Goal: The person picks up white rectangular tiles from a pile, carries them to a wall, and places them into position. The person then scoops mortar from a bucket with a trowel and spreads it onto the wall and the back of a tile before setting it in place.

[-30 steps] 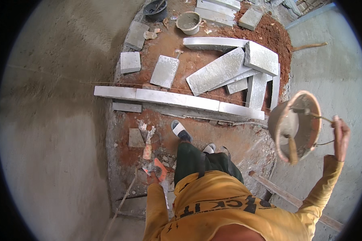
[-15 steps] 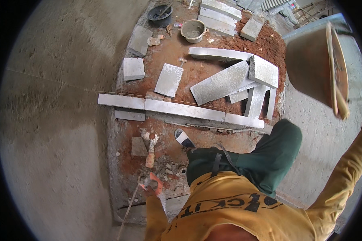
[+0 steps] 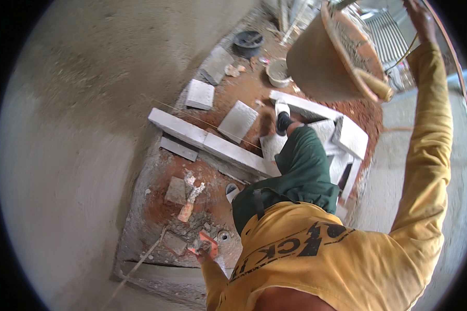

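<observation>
On the upper right, over the far ground, your bucket (image 3: 314,62) hangs tilted, with grey mortar inside and a wooden-handled tool (image 3: 376,85) leaning over its rim. Your right hand (image 3: 423,22) is at the bucket's thin handle, fingers apparently clamped around it, though the picture's edge hides part of the grip. Holding it high and out to the side likely clears your leg and the loose slabs (image 3: 351,137). Low at your left, your left hand (image 3: 204,255) has its fingers closed on an orange hand tool (image 3: 208,241), probably kept well apart from the bucket for balance. Your feet straddle the row of white blocks (image 3: 187,129); a string (image 3: 192,116) runs alongside, presumably as a straight guide.
</observation>
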Available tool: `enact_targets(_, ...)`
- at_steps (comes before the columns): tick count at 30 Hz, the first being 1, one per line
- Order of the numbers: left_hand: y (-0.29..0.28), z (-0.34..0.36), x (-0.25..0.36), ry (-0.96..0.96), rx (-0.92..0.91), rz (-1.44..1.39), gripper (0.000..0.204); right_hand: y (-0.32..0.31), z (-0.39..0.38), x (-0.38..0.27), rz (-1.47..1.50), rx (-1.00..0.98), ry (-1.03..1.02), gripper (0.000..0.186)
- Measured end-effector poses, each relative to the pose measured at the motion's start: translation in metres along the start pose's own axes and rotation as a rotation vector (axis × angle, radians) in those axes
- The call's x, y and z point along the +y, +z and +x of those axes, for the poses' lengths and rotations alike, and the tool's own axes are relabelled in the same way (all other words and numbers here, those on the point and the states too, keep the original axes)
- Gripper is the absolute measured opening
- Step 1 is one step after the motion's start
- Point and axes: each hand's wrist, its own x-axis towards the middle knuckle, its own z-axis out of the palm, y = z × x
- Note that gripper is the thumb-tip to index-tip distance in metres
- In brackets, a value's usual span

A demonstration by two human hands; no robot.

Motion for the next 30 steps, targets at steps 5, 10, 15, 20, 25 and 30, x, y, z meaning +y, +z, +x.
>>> enact_targets(5, 0.017, -0.059, -0.003, -0.200, 0.248, 0.153, 0.082, 0.123, -0.037, -0.020, 0.175, -0.070, 0.165, 0.044)
enact_targets(10, 0.050, -0.112, 0.034, -0.269, 0.413, 0.164, 0.083, 0.211, -0.092, -0.012, 0.285, -0.268, 0.062, 0.052)
enact_targets(15, 0.097, -0.152, 0.133, -0.236, 0.665, 0.147, 0.085, 0.341, -0.137, 0.065, 0.447, -0.629, 0.254, 0.050)
enact_targets(20, 0.122, -0.205, 0.323, -0.054, 0.910, 0.277, 0.069, 0.443, -0.176, 0.161, 0.527, -0.901, 0.389, 0.048)
enact_targets(25, 0.137, -0.229, 0.490, 0.248, 0.971, 0.317, 0.060, 0.497, -0.178, 0.231, 0.529, -1.034, 0.432, 0.049)
enact_targets(30, 0.107, -0.248, 0.583, 0.280, 1.091, 0.330, 0.064, 0.524, -0.158, 0.297, 0.535, -1.051, 0.474, 0.046)
